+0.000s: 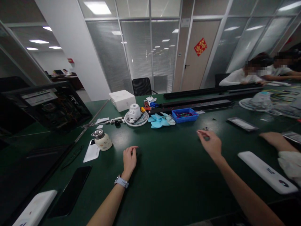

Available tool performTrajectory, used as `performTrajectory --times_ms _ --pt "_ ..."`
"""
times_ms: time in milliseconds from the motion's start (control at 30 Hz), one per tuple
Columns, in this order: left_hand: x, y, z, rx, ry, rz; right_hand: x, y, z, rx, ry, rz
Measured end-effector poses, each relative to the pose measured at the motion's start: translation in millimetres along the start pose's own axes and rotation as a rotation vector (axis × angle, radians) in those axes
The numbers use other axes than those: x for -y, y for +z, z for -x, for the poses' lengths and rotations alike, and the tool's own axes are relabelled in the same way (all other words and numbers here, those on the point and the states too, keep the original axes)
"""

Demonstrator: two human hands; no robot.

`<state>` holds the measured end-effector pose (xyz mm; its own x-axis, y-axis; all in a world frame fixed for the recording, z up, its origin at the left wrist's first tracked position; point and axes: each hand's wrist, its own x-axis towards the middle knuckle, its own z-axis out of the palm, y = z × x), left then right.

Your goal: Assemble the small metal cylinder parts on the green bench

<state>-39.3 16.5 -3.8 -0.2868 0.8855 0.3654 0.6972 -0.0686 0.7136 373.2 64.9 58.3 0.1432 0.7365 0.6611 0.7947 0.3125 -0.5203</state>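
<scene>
My left hand [129, 160], with a watch [121, 181] on its wrist, rests on the green table [164, 169] with its fingers loosely curled and apart, holding nothing. Further right, my right hand [211, 142] hovers at the table with thumb and forefinger bent toward each other; whatever lies between the tips is too small to make out. A small metal piece [205, 128] sits just beyond it. Past both hands lie light blue fan blades [160, 120], a blue tray [185, 117] with small parts, and a white fan motor housing [134, 112] on a round grille.
A cream flask [102, 141] and a black phone [71, 191] are at the left. A white box [122, 100] and long black bars [195, 105] stand at the back. At the right are a white case [266, 171] and another person's hand [274, 140].
</scene>
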Motion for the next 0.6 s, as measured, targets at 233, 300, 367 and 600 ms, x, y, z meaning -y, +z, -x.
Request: performTrajectory --times_ms 233,300,367,600 --pt "0.0 1.6 -0.8 -0.013 -0.007 -0.014 -86.5 -33.2 -4.6 0.010 0.244 0.359" --pt "0.8 1.8 -0.8 -0.024 -0.025 -0.013 -90.7 -29.7 -1.3 0.059 0.307 0.373" --pt "1.5 2.0 -0.7 -0.028 -0.038 -0.009 -91.1 -27.8 -0.3 0.090 0.340 0.368" --pt "2.1 2.2 -1.0 -0.008 -0.043 -0.003 -86.4 -31.5 -3.4 0.075 0.427 0.334"
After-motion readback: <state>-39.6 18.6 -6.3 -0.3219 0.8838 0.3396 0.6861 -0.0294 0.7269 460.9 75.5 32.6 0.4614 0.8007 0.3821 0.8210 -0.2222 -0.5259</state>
